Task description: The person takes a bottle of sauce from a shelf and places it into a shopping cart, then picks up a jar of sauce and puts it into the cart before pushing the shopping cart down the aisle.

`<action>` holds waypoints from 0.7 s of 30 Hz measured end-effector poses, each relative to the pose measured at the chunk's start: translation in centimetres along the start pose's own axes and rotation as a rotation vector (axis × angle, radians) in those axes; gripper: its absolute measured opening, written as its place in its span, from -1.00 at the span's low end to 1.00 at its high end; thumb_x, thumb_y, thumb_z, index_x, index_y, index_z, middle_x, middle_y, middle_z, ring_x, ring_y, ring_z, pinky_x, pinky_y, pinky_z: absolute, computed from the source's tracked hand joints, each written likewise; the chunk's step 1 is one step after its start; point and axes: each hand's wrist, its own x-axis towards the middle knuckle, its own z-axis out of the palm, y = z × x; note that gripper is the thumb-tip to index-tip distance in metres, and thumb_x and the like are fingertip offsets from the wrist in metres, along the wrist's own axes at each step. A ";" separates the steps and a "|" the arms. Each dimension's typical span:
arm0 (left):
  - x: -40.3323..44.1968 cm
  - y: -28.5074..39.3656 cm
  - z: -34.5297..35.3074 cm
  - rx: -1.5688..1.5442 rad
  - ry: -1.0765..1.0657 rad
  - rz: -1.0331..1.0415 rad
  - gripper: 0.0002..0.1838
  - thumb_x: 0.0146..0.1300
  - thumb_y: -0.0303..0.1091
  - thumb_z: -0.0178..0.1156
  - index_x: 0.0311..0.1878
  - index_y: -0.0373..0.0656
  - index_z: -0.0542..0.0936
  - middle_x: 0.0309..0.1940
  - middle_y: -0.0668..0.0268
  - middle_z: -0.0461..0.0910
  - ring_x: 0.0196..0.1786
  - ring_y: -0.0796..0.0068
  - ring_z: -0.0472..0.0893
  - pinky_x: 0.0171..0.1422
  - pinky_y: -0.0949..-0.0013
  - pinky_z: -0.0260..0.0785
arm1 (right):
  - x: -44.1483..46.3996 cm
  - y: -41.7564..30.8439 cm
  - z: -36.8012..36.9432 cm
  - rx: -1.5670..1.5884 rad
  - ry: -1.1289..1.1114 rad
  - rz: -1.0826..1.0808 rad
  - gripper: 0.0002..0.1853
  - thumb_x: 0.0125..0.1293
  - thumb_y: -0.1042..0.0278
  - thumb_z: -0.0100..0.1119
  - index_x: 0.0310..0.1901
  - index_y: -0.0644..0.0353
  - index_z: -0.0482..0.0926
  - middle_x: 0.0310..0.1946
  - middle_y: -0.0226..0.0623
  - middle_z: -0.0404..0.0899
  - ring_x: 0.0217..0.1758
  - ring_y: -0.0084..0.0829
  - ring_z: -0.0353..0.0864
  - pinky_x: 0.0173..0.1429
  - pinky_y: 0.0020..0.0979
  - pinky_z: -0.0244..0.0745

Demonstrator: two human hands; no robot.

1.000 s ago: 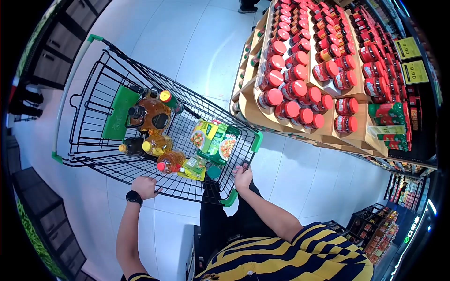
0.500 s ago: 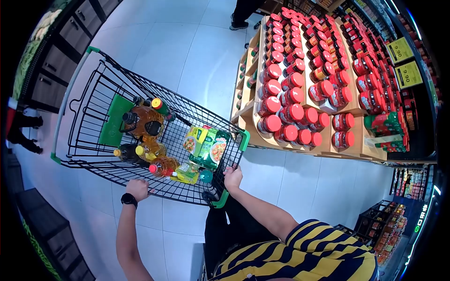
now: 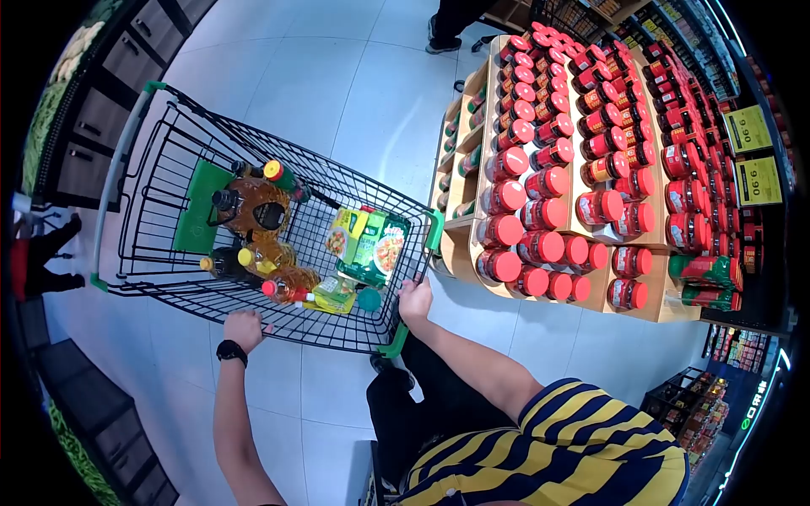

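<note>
A black wire shopping cart (image 3: 435, 230) with green corner pieces lies across the middle of the view. My left hand (image 3: 245, 330), with a black watch at the wrist, is closed around the cart's near side rim. My right hand (image 3: 414, 300) grips the rim at the cart's right end, close to a green corner. Inside the basket, a large oil bottle (image 3: 253, 207), a smaller yellow-capped bottle (image 3: 270, 255), a red-capped bottle (image 3: 291, 284) and a dark bottle (image 3: 226, 264) lie to the left. Green and yellow food packets (image 3: 371, 244) are to the right.
A wooden stand (image 3: 460, 257) stacked with red-lidded jars (image 3: 508, 196) rises just beyond the cart's right end. Yellow price signs (image 3: 758, 180) hang behind it. One person's legs (image 3: 445, 27) show at the top, another person (image 3: 46, 257) at far left. Dark cabinets (image 3: 93, 405) line the left.
The jar stand has shifted right and down in view. The cart sits slightly higher and further left in the picture, with both hands still on its rim. The person at far left has changed pose.
</note>
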 end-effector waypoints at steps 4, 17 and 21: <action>2.5 -1.2 -1.7 -0.009 -0.015 -0.012 -0.53 0.20 0.17 0.20 -0.42 -0.10 0.65 -0.39 0.27 0.64 -0.23 0.24 0.65 -0.08 0.18 0.46 | 3.1 -0.8 1.7 -0.072 -0.007 -0.036 -0.79 0.35 0.45 0.07 -0.04 0.34 0.49 -0.33 0.00 0.67 -0.27 -0.05 0.71 -0.15 -0.12 0.56; 8.8 -2.0 -5.9 -0.030 -0.025 0.031 -0.50 0.25 0.13 0.19 -0.49 -0.17 0.65 -0.45 0.21 0.60 -0.32 0.14 0.63 -0.18 0.14 0.49 | 11.5 -6.3 4.1 -0.098 -0.058 -0.111 -0.82 0.32 0.41 0.06 -0.12 0.31 0.51 -0.29 0.10 0.67 -0.13 0.13 0.65 0.00 0.03 0.50; 10.0 -1.8 -7.4 -0.075 -0.080 0.029 -0.49 0.28 0.13 0.15 -0.48 -0.18 0.65 -0.41 0.18 0.63 -0.30 0.11 0.64 -0.17 0.11 0.50 | 13.5 -8.1 4.4 -0.153 -0.065 -0.175 -0.76 0.31 0.37 0.10 -0.08 0.35 0.52 -0.31 0.18 0.65 -0.14 0.17 0.64 -0.01 0.05 0.51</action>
